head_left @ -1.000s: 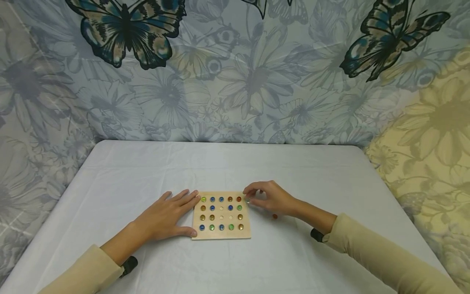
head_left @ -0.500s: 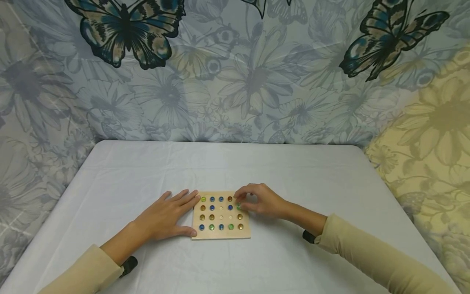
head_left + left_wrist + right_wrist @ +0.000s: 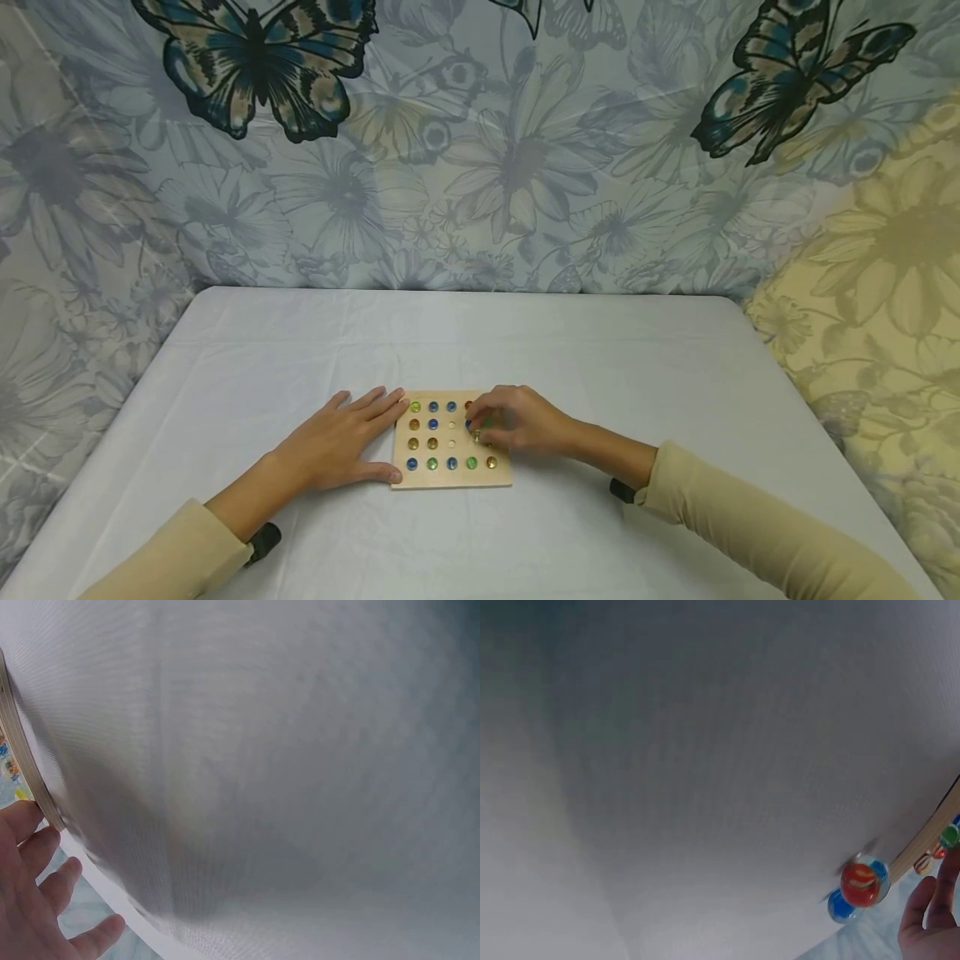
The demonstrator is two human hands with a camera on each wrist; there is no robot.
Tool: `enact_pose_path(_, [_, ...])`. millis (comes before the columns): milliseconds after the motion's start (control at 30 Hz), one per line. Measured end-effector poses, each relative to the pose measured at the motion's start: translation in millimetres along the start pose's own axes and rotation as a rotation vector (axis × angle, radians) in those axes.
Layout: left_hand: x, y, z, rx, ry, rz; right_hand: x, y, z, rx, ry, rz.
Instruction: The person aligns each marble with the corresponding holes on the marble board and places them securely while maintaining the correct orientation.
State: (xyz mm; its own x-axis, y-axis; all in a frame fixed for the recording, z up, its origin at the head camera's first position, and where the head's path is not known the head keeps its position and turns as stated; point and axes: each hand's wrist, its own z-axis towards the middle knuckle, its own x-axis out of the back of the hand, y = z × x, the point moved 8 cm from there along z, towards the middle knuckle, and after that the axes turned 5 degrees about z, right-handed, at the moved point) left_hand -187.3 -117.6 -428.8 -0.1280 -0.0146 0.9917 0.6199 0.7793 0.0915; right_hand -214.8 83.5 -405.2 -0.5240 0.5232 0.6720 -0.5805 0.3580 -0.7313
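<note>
A square wooden board (image 3: 452, 481) lies on the white cloth, with rows of coloured glass marbles in its hollows. My left hand (image 3: 337, 442) is spread flat at the board's left side; its fingertips touch the upper left corner and its thumb the lower left. Over the right half of the board, my right hand (image 3: 525, 421) pinches a clear, yellowish marble (image 3: 476, 436) between thumb and fingers, near the third row. That hand hides several marbles at the upper right. Two hollows in the middle column look bare. In the left wrist view the board's edge (image 3: 28, 757) meets the fingertips.
In the right wrist view a red-patterned marble (image 3: 860, 885) and a blue marble (image 3: 841, 906) lie on the cloth beside the board; the right hand hides them in the head view. The white table (image 3: 600, 333) ends at a patterned fabric backdrop (image 3: 517, 167).
My right hand, with the marble in its fingertips, has moved left and slightly down, from beside the board's right edge to over its right half. The left hand has stayed still.
</note>
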Motion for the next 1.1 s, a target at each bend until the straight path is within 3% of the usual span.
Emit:
enact_pose_path(233, [-1.0, 0.0, 0.6, 0.003, -0.007, 0.003, -6.2, -1.3, 0.4, -0.008, -0.025, -0.069])
enact_pose_path(567, [1.4, 1.4, 0.5, 0.001, -0.010, -0.001, -5.1, -5.8, 3.4, -0.006, -0.025, -0.085])
enact_pose_path(800, [1.4, 1.3, 0.8, -0.003, -0.006, 0.002, 13.1, -5.5, -0.3, 0.001, 0.022, -0.056])
enact_pose_path(1100, [0.9, 1.0, 0.3, -0.006, 0.005, 0.006, 39.6, 12.7, -22.9, -0.072, 0.048, -0.046])
